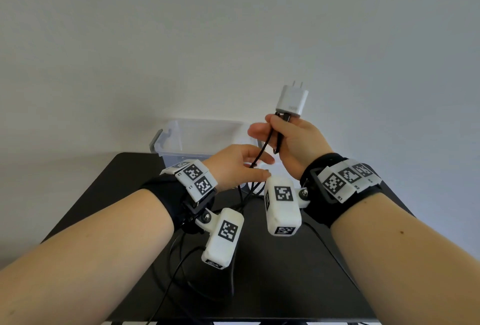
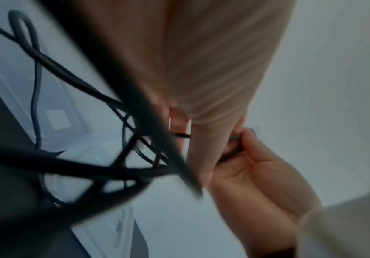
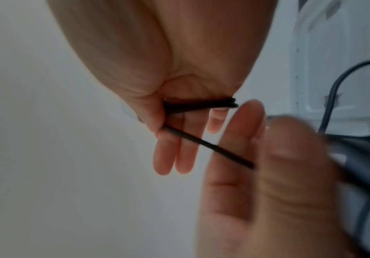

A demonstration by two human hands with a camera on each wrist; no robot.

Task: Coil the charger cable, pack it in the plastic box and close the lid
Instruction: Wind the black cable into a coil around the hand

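Note:
My right hand (image 1: 272,132) is raised above the table and pinches several loops of the black charger cable (image 3: 201,104) between thumb and fingers. The white plug (image 1: 292,99) stands up out of its top. One strand of the cable (image 1: 262,150) runs down to my left hand (image 1: 259,168), which pinches it just below and left of the right hand. More cable (image 2: 80,83) hangs in loose loops below. The clear plastic box (image 1: 181,140) stands open behind the hands. Its lid (image 3: 334,87) lies flat under the hanging cable.
A black table (image 1: 124,189) carries the box at its far edge, against a plain white wall. Black wires (image 1: 181,267) trail over the table's near part beneath my wrists. White camera housings (image 1: 283,207) hang from both wrists.

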